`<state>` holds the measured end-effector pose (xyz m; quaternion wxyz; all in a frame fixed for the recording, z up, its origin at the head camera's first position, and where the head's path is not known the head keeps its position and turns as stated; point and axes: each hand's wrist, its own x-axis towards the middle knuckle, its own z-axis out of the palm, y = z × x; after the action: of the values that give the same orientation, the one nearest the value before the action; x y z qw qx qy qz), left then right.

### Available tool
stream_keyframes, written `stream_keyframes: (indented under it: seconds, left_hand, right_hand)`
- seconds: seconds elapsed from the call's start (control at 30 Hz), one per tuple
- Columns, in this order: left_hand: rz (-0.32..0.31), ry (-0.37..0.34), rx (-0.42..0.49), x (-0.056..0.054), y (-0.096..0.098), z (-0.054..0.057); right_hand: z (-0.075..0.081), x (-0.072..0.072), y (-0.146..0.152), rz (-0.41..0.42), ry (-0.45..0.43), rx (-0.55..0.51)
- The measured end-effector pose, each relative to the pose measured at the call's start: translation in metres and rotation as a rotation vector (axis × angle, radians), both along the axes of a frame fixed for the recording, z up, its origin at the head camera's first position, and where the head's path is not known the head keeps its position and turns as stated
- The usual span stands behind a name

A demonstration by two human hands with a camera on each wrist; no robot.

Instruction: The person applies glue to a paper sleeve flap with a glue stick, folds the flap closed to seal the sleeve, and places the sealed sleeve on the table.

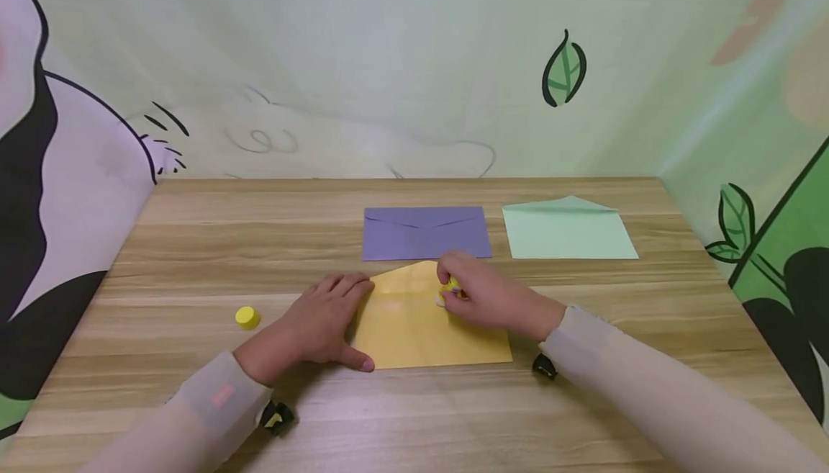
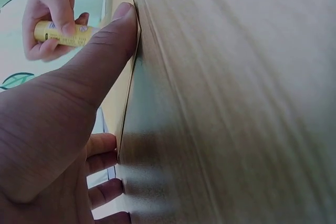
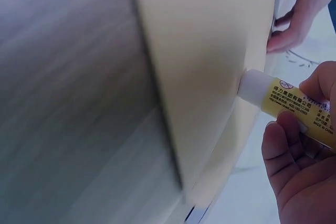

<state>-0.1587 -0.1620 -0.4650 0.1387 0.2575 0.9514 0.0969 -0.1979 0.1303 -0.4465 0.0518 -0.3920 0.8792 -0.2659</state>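
Observation:
A yellow envelope (image 1: 414,332) lies on the wooden table, its flap opened out toward the back. My left hand (image 1: 330,322) rests at its left edge, fingers spread, with the thumb at the near left corner. In my right hand (image 1: 482,293) I grip a yellow glue stick (image 3: 302,108), tilted, its white end right at the envelope's surface near the flap. The left wrist view shows the same glue stick (image 2: 63,33) beyond my left thumb. A yellow cap (image 1: 247,317) stands on the table left of my left hand.
Behind the yellow envelope lies a purple envelope (image 1: 427,235) with its flap folded down. To its right is a pale green envelope (image 1: 570,232), flap raised. A printed cloth backdrop (image 1: 388,62) rises at the table's (image 1: 194,242) far edge.

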Motion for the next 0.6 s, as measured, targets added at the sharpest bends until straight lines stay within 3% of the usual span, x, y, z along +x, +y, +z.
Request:
stream_keyframes:
  seconds: [0.6]
  left_hand:
    - [-0.001,-0.01,-0.005,0.001,0.0,0.001]
  right_hand:
    - [0.001,0.005,0.061,-0.139,0.029,0.031]
